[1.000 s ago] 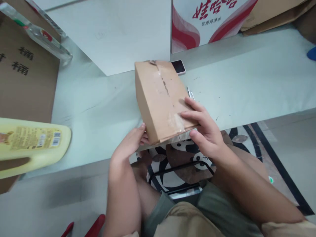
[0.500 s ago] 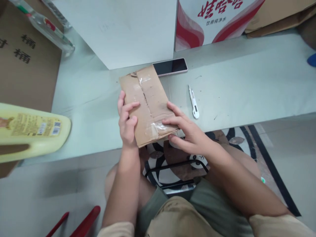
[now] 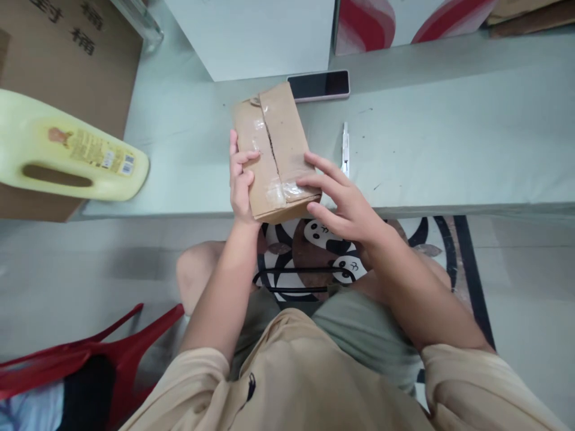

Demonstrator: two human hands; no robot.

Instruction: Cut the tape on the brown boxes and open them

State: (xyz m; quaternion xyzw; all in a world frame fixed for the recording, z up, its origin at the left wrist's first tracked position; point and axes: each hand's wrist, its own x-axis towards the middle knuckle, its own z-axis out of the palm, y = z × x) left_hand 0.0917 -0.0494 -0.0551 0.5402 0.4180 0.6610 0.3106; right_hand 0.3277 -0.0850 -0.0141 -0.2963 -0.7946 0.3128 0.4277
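Note:
A small brown cardboard box (image 3: 291, 134), with clear tape and a dark slit along its top seam, is tilted at the table's near edge. My left hand (image 3: 242, 182) grips its left side, thumb and bent fingers pressing on the top face. At the near right corner, my right hand (image 3: 344, 200) has its fingers spread over the top and its thumb by the front side. A white utility knife (image 3: 345, 146) lies just beyond my right fingers, its near end hidden by them. Behind the box, a phone (image 3: 321, 85) lies screen up, partly covered.
A yellow jug (image 3: 103, 170) lies on the left by a large carton (image 3: 76, 78). A white box (image 3: 265, 36) and a red-and-white carton (image 3: 368, 27) stand at the back. On the floor at lower left is a red chair or stool (image 3: 130, 341).
My view has shifted, so the table appears higher in the picture. The box is tipped a little, showing more of its front side. Both hands stay on it.

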